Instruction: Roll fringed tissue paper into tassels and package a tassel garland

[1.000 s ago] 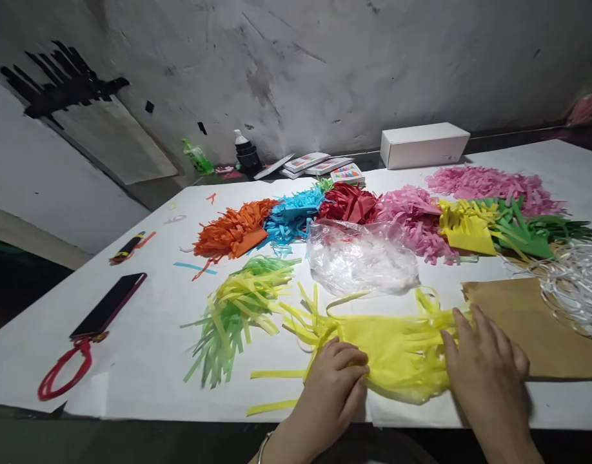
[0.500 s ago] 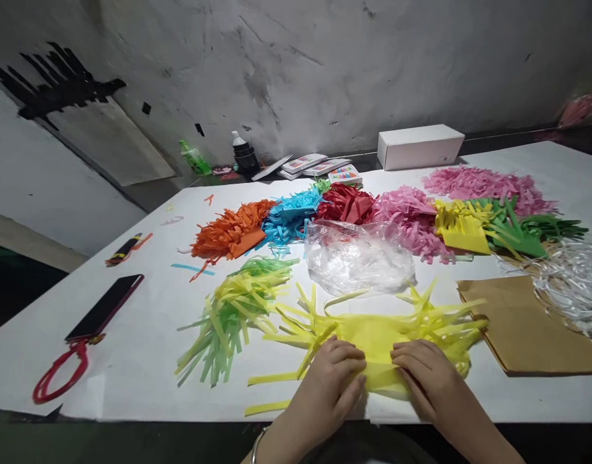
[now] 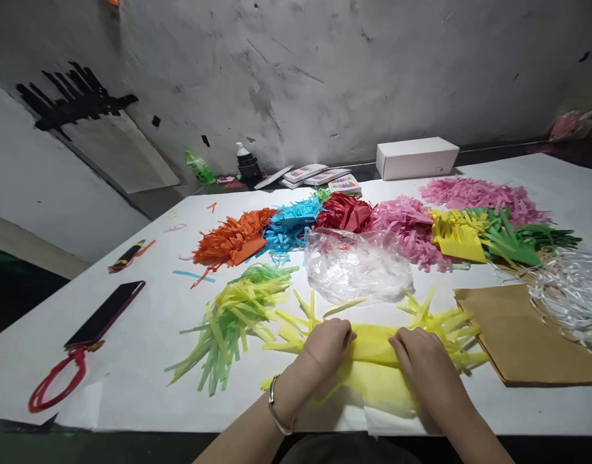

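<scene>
A yellow tissue paper sheet (image 3: 373,341) with fringed ends lies in front of me, its middle folded into a band. My left hand (image 3: 329,345) has its fingers curled and pinched on the left end of that band. My right hand (image 3: 422,354) pinches the right end, thumb toward the middle. The sheet's near part hangs loose below the fold, between my wrists. Strips fan out past both hands. Left of my left hand rests a bunch of green and yellow paper strips (image 3: 238,309). Just beyond the sheet lies a crumpled clear plastic bag (image 3: 358,267).
A row of paper tassels, including orange (image 3: 233,238), blue (image 3: 293,222), red (image 3: 347,212) and pink (image 3: 407,225), spans the back. Brown paper sheets (image 3: 528,335) and tangled white string (image 3: 571,283) lie at right. A phone (image 3: 105,312) is at left; a white box (image 3: 416,159) stands by the wall.
Both hands have gone from lying on the yellow paper to pinching it. The folded band has moved away from me, and the near part now hangs loose below it. The view shifted slightly.
</scene>
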The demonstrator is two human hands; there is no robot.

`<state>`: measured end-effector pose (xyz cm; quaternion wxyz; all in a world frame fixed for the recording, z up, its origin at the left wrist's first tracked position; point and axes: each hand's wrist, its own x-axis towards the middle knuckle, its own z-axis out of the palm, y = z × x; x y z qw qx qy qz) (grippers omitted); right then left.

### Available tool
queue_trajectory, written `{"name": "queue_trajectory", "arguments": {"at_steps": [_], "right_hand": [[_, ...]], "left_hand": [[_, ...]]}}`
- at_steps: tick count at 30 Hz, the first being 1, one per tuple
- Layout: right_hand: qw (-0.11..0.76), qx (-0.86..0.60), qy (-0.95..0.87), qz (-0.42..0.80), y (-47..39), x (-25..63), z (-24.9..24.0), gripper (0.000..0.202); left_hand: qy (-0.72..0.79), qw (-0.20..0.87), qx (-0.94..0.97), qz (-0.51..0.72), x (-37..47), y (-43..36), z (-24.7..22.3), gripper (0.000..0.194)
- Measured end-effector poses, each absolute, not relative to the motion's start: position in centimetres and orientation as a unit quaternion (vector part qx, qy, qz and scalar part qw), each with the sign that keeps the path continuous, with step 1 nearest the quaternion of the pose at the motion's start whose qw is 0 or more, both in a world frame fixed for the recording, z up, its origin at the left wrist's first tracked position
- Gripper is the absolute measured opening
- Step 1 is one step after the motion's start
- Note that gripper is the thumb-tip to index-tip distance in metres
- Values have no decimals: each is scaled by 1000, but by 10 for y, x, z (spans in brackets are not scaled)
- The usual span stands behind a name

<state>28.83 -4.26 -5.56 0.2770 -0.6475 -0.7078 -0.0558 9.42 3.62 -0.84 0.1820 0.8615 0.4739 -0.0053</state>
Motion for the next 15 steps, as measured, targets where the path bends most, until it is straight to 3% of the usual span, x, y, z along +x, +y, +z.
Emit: {"name": "queue_trajectory", "arguments": {"at_steps": [7, 12, 15], "right_hand": [[281, -661, -682, -137, -42, 286, -43, 14], [343, -487, -798, -90, -53, 278, -46, 22], [330, -499, -796, -88, -54, 273, -56, 28]], "left_hand": [[482, 178, 857, -44, 99, 51, -10, 22], [476, 187, 858, -39, 97, 58, -17, 21], [482, 179, 857, -19, 93, 60, -13, 16]]}}
